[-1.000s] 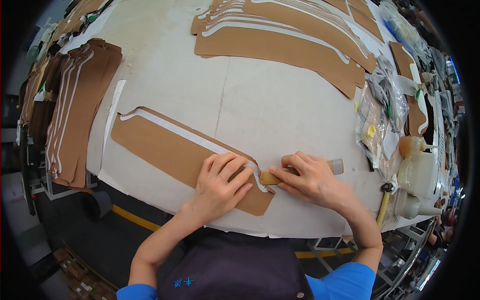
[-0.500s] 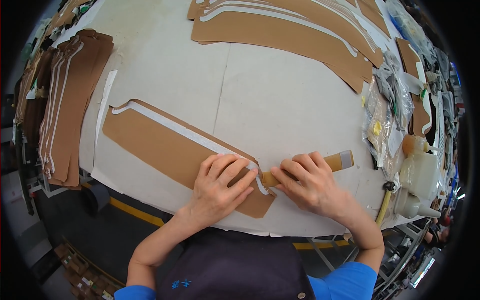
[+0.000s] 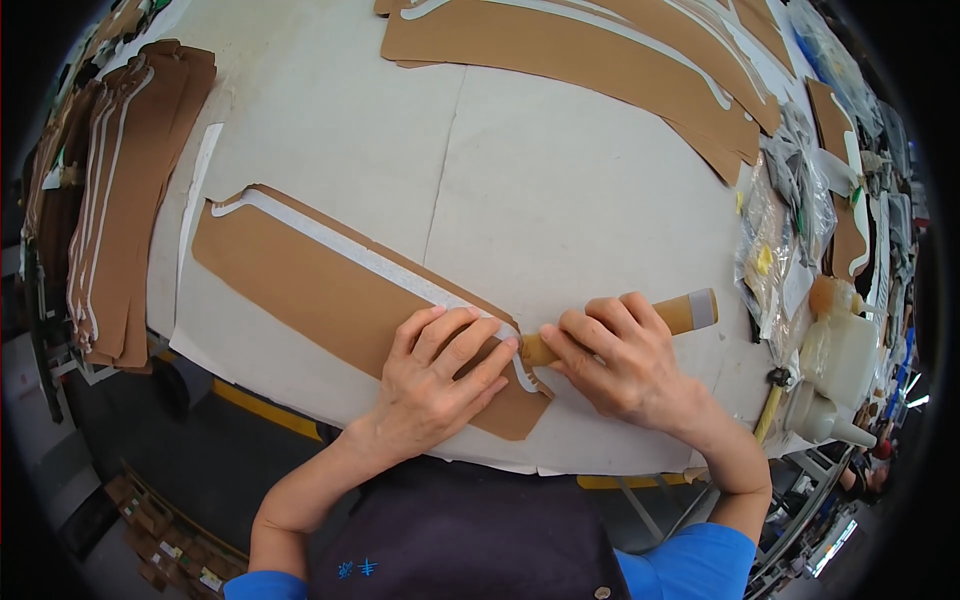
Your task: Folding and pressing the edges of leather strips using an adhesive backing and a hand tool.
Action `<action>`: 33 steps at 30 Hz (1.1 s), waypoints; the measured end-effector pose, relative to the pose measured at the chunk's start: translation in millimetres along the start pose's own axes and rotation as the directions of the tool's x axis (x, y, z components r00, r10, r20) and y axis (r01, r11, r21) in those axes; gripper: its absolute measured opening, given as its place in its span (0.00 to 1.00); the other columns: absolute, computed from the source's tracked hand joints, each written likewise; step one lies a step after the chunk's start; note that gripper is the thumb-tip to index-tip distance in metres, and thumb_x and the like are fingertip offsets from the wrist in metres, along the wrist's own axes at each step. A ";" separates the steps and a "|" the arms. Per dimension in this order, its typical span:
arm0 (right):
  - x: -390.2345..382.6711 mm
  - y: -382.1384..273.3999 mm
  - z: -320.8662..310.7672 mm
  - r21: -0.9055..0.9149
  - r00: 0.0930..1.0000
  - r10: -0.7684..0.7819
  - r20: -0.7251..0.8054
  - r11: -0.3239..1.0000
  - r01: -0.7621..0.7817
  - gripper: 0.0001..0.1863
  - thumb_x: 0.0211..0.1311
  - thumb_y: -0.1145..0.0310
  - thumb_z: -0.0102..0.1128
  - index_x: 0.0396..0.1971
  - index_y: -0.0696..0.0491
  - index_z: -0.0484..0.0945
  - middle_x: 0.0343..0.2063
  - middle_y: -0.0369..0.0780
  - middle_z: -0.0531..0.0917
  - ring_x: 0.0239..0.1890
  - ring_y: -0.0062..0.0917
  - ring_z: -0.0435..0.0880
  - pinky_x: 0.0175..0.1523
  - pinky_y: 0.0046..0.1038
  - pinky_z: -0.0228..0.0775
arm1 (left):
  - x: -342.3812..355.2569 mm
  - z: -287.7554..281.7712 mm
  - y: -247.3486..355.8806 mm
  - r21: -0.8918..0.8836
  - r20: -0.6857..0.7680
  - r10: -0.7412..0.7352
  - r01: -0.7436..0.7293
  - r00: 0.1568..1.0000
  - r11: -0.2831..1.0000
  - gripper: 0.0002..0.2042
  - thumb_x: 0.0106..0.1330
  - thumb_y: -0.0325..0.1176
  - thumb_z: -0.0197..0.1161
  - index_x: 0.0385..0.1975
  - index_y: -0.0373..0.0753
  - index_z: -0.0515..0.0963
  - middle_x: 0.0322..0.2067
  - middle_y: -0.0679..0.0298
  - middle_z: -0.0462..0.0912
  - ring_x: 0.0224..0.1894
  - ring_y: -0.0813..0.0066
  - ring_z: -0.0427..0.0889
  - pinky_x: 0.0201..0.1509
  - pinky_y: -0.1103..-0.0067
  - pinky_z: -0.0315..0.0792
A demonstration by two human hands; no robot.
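A long brown card-like panel lies slanted on the white table, a white strip running along its far edge and curling at both ends. My left hand rests on the panel's right part, fingers spread, with the fingertips on the strip near its right bend. In my right hand is a tan stick-like tool with a grey band round its far end. The tool's near tip meets the panel's notched edge beside my left index finger; the exact contact is partly hidden by fingers.
More brown panels with white strips are stacked at the far side and at the left. Clear plastic bags, a whitish plastic bottle and a yellow-handled tool lie at the right edge. The table's front edge runs just before me.
The view has shifted slightly, so the panel and stacks sit a little differently in it. Both hands keep nearly the same grip and place; the tool has barely moved.
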State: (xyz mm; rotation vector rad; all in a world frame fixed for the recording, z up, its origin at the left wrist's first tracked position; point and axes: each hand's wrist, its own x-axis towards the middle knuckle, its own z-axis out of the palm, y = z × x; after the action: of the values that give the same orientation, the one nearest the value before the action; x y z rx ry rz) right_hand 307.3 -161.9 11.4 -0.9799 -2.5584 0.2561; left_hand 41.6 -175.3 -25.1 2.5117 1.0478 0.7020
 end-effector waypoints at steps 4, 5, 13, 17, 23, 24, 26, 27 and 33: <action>4.1 6.0 -0.2 0.025 0.999 -0.030 0.023 0.999 0.029 0.21 0.48 0.70 0.68 0.45 0.62 0.85 0.42 0.40 0.80 0.40 0.31 0.77 0.39 0.33 0.65 | -0.3 0.1 0.9 0.016 0.001 -0.004 0.004 1.000 1.000 0.23 0.56 0.37 0.78 0.55 0.45 0.85 0.58 0.63 0.79 0.63 0.62 0.76 0.68 0.59 0.67; 5.1 7.4 0.0 0.031 0.999 -0.037 0.028 0.999 0.036 0.21 0.49 0.70 0.68 0.45 0.62 0.85 0.42 0.40 0.80 0.40 0.31 0.76 0.40 0.33 0.64 | 0.0 0.0 1.0 0.016 0.001 -0.008 0.008 1.000 1.000 0.23 0.56 0.37 0.78 0.55 0.45 0.85 0.58 0.63 0.79 0.63 0.62 0.76 0.68 0.59 0.67; 12.4 15.0 -3.7 0.038 0.992 -0.105 0.072 0.994 0.102 0.19 0.51 0.70 0.67 0.44 0.62 0.85 0.43 0.40 0.80 0.41 0.31 0.76 0.41 0.33 0.64 | 2.1 -3.7 0.9 0.020 0.014 -0.010 0.010 1.000 1.000 0.22 0.58 0.38 0.77 0.53 0.42 0.86 0.55 0.64 0.82 0.62 0.62 0.77 0.68 0.59 0.69; 11.7 15.9 -1.4 0.046 0.992 -0.105 0.071 0.994 0.102 0.18 0.53 0.71 0.66 0.45 0.62 0.85 0.43 0.41 0.79 0.41 0.31 0.75 0.42 0.33 0.64 | 0.7 -2.7 4.1 0.011 0.010 -0.008 0.008 1.000 1.000 0.21 0.58 0.37 0.76 0.52 0.41 0.86 0.56 0.64 0.82 0.62 0.62 0.77 0.69 0.59 0.68; 24.7 24.3 -2.0 0.073 0.982 -0.158 0.107 0.986 0.150 0.17 0.54 0.71 0.66 0.43 0.61 0.86 0.40 0.39 0.78 0.40 0.30 0.75 0.42 0.33 0.64 | -2.5 -4.0 5.8 0.058 0.004 -0.038 0.038 0.999 0.998 0.22 0.57 0.38 0.77 0.53 0.41 0.86 0.56 0.65 0.82 0.62 0.63 0.78 0.70 0.59 0.67; 25.3 26.0 -2.2 0.073 0.981 -0.159 0.108 0.986 0.152 0.17 0.54 0.71 0.66 0.43 0.61 0.86 0.40 0.39 0.78 0.40 0.30 0.75 0.42 0.33 0.64 | -3.3 -3.9 6.1 0.065 0.010 -0.034 0.033 0.999 0.997 0.22 0.57 0.38 0.77 0.53 0.41 0.86 0.57 0.65 0.82 0.62 0.62 0.77 0.69 0.59 0.67; 26.4 30.1 -2.4 0.092 0.978 -0.184 0.102 0.980 0.175 0.15 0.53 0.71 0.66 0.41 0.60 0.86 0.40 0.38 0.78 0.40 0.30 0.75 0.42 0.33 0.64 | -3.6 -3.8 7.2 0.073 0.014 -0.032 0.031 0.999 0.997 0.23 0.57 0.38 0.77 0.53 0.41 0.86 0.57 0.64 0.82 0.62 0.62 0.77 0.69 0.59 0.67; 28.0 32.5 -1.6 0.095 0.977 -0.187 0.101 0.979 0.178 0.15 0.53 0.71 0.66 0.41 0.60 0.86 0.40 0.38 0.78 0.40 0.30 0.75 0.42 0.33 0.64 | -3.5 -3.5 8.4 0.061 -0.003 -0.055 0.055 0.998 0.997 0.23 0.57 0.39 0.77 0.53 0.40 0.85 0.58 0.63 0.81 0.62 0.62 0.76 0.68 0.59 0.67; 36.6 45.0 1.3 0.171 0.960 -0.259 0.104 0.956 0.240 0.12 0.51 0.71 0.67 0.37 0.59 0.87 0.40 0.36 0.78 0.41 0.30 0.75 0.41 0.32 0.64 | -6.0 -3.8 10.8 0.102 -0.019 -0.078 0.080 0.997 0.992 0.24 0.58 0.41 0.77 0.54 0.39 0.85 0.60 0.60 0.80 0.62 0.61 0.75 0.67 0.59 0.68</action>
State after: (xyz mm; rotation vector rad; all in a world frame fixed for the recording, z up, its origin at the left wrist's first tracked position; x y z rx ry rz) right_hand 309.0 -104.1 7.3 -0.5913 -2.6932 0.4526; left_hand 42.0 -186.6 -18.7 2.5381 1.2109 0.6614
